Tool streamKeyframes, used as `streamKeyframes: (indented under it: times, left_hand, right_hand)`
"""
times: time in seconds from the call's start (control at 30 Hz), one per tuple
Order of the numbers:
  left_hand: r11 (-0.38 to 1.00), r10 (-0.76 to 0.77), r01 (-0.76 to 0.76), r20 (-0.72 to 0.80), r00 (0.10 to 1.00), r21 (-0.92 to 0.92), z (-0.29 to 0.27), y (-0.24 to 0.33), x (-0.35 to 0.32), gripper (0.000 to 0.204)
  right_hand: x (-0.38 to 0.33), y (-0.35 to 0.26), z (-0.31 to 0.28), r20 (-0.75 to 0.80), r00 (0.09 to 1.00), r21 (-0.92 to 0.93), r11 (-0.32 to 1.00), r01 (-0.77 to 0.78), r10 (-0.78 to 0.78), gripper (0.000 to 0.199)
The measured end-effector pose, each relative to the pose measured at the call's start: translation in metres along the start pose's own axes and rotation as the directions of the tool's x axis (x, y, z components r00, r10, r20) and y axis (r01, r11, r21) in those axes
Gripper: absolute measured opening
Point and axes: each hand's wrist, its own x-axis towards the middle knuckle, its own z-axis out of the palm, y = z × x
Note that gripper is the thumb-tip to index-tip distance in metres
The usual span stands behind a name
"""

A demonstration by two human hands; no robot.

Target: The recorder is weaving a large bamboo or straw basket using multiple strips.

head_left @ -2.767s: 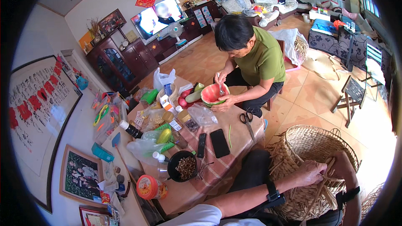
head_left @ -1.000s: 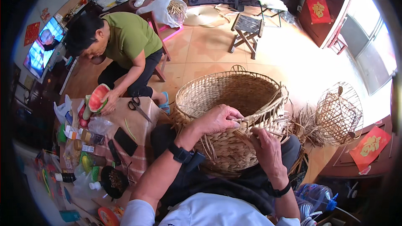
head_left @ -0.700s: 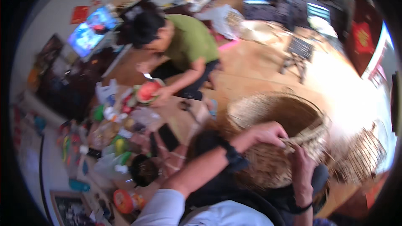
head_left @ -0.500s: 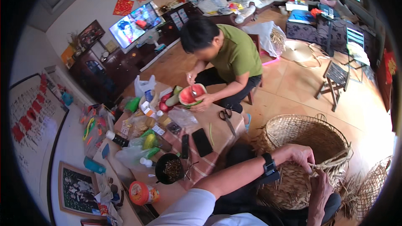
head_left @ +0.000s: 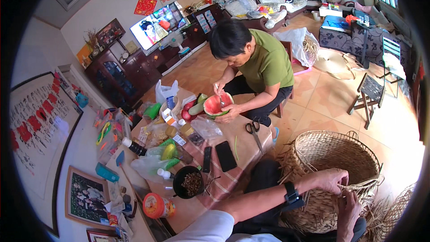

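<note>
A large woven straw basket (head_left: 333, 161) rests against my lap at the lower right. My left hand (head_left: 330, 180), with a black watch on its wrist, is closed over the basket's near rim. Just below it my right hand (head_left: 348, 207) pinches loose straw strands (head_left: 374, 187) at the same stretch of rim. Both hands touch the basket close together. Across the table sits a person in a green shirt (head_left: 264, 62), who holds a halved watermelon (head_left: 217, 105) and digs into it with a spoon.
A low table with a checked cloth (head_left: 242, 152) stands to my left with scissors (head_left: 253, 130), two dark phones (head_left: 226, 156), a black bowl of seeds (head_left: 190, 181), bottles, bags and an orange jar (head_left: 156, 205). A folding stool (head_left: 369, 94) stands on the tiled floor. More woven straw work (head_left: 396, 210) lies at the lower right.
The view swung right over the basket and back to the table. Both my hands stayed at the basket's rim, working the strands. The other person kept scooping the watermelon.
</note>
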Motion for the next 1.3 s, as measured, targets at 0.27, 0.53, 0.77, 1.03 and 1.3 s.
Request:
streamKeyframes:
  times: [0.27,0.53,0.77,1.03,1.3]
  left_hand:
    - [0.994,0.092,-0.080,-0.173,0.981,0.077,0.000,0.012,-0.014,0.031]
    - [0.993,0.109,-0.101,-0.169,0.980,0.056,0.002,-0.001,-0.011,0.029]
    - [0.993,0.119,-0.120,-0.168,0.979,0.002,0.003,0.002,-0.008,0.030]
    - [0.994,0.106,-0.104,-0.133,0.985,0.022,0.004,-0.002,-0.004,0.030]
    - [0.992,0.116,-0.104,-0.210,0.971,0.065,0.008,0.005,-0.010,0.031]
  right_hand:
    - [0.014,-0.006,0.007,0.002,0.996,0.101,0.990,-0.093,0.093,0.018]
    - [0.012,-0.058,-0.009,0.021,0.994,-0.059,0.992,-0.109,0.110,0.013]
    - [0.014,-0.032,-0.028,0.060,0.980,-0.017,0.982,0.189,-0.188,0.036]
    - [0.002,-0.004,-0.001,-0.010,0.998,0.106,0.992,0.062,-0.061,0.034]
    - [0.015,-0.002,-0.008,0.038,0.996,0.120,0.990,0.071,-0.076,0.020]
